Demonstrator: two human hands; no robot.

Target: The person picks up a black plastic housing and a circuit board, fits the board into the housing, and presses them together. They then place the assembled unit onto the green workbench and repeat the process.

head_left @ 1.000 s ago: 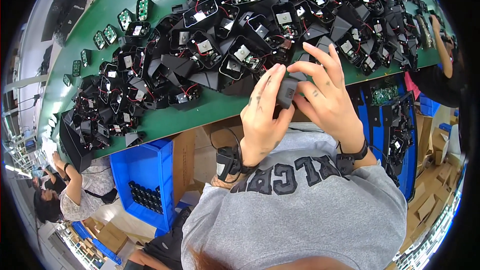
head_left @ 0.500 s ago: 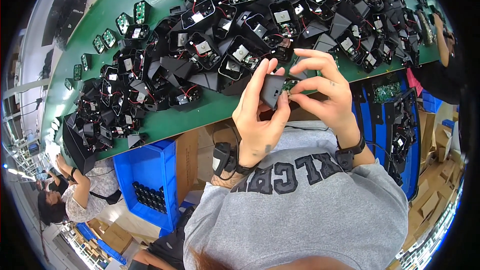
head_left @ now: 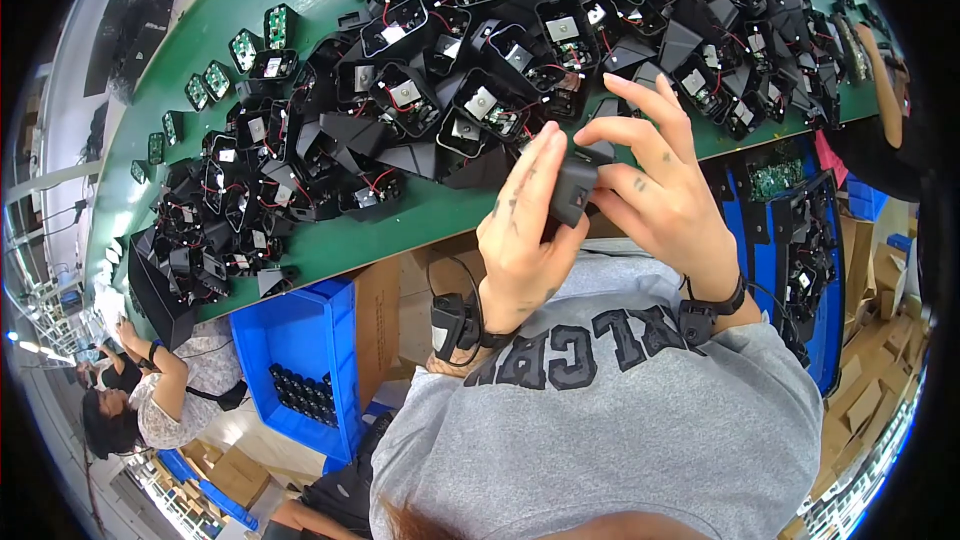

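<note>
A small black plastic housing (head_left: 573, 192) with a slot in its face is held up over the front edge of the table. My left hand (head_left: 525, 220) grips it from the left, with the thumb below and the fingers along its far side. On the right, my right hand (head_left: 655, 180) pinches at the housing's upper and right edges with thumb and forefinger, its outer fingers raised. Whatever lies inside the housing is hidden by the fingers. Just beyond the hands, open black housings (head_left: 487, 102) with circuit boards and red wires lie heaped.
The green table (head_left: 330, 258) curves across the far side. Several green circuit boards (head_left: 243, 48) stand at its left. A blue bin (head_left: 250, 340) of black parts is below left; a blue tray (head_left: 822, 325) stands right. Other people (head_left: 165, 395) work at left and right.
The housing has turned and moved slightly right in my hands. The green board that showed between my right fingers is out of sight now.
</note>
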